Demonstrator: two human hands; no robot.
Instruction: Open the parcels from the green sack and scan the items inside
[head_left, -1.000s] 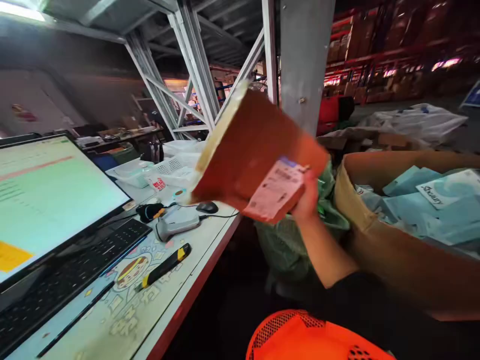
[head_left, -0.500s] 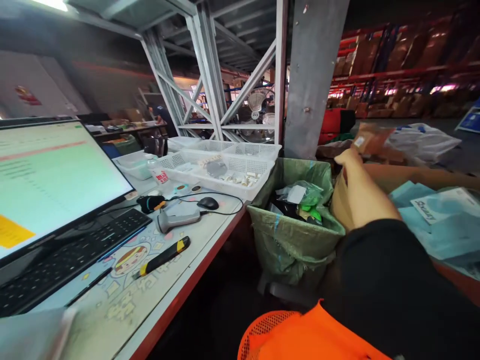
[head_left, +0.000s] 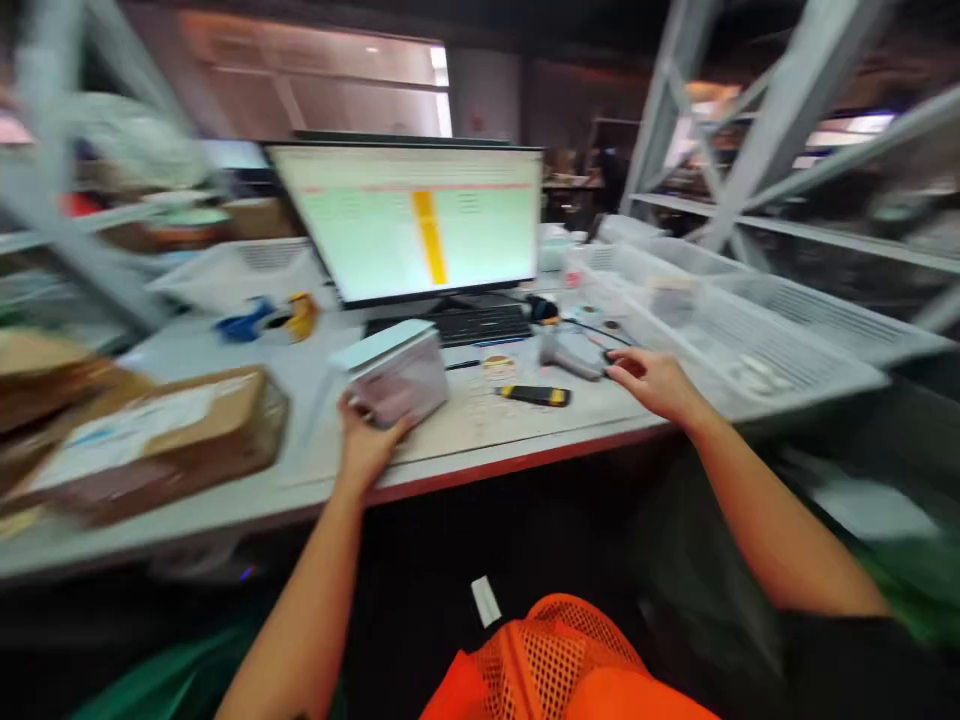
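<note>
A small pale box [head_left: 409, 378] is held in the left hand [head_left: 370, 440] over the tabletop [head_left: 480, 432], near its front edge. The right hand [head_left: 660, 385] is placed, fingers partly bent, by the barcode scanner's [head_left: 568, 356] handle; whether anything is gripped cannot be told. The scanner is not lifted; the utility knife [head_left: 535, 396] is left untouched.
</note>
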